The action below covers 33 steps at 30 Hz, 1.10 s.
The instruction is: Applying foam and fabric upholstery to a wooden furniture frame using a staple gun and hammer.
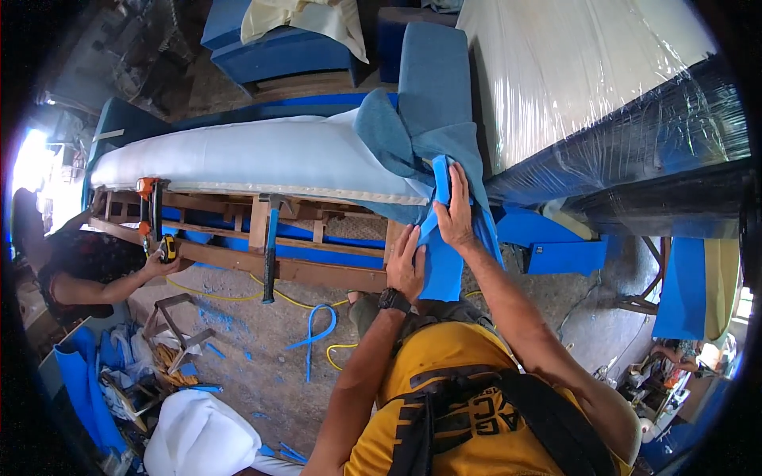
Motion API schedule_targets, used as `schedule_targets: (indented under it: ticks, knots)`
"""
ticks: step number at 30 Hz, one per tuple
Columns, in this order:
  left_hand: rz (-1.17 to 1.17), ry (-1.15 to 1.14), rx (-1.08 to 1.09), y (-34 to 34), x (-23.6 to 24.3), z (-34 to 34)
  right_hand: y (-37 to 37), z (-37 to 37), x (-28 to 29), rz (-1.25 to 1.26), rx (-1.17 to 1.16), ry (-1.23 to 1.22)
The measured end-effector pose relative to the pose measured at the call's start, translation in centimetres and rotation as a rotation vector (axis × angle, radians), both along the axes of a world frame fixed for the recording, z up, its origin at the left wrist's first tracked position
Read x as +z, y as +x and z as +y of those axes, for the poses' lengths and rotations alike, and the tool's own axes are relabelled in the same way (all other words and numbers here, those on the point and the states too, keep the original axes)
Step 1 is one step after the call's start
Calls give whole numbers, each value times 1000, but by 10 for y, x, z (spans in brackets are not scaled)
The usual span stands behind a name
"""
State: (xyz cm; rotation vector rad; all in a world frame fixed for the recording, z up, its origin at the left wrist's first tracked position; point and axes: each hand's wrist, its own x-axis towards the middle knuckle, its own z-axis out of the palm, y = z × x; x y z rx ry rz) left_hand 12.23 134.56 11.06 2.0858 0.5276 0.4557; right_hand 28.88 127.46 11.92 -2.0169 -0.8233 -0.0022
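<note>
Right of centre in the head view, I have the blue foam strip (442,184) lying against the near end of the sofa arm (434,79). Its long axis runs up and down the frame: the upper end points to the top, while the lower part bends toward the lower left. A wider blue sheet (442,274) hangs below it, its free end toward the bottom.

My view shows the right hand (456,216) open, its fingers stretched upward along the strip's right side, palm toward the foam. The left hand (406,266) sits lower, fingers bent and touching the blue material near the strip's lower end; I can't tell whether it grips anything. A dark watch (394,300) circles that wrist.

Blue-grey cloth (382,135) bunches just left of the strip. From there I see white padding (238,159) reaching leftward above a wooden frame (317,270). A hammer (269,258) hangs head up against that frame. At left, a co-worker (99,292) reaches toward the sofa, near an orange-and-black power tool (148,190) and a tape measure (167,248).
</note>
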Motion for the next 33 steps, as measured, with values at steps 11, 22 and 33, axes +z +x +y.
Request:
schedule_targets:
  ticks: [11,22,33]
  knots:
    - [-43,-4,10,0,0,-1,0,1,-2,-11,0,-8]
    - [-24,-11,12,1,2,-1,0,0,-1,-1,3,-17]
    - [-31,-16,13,1,-3,0,0,1,-4,-4,3,-26]
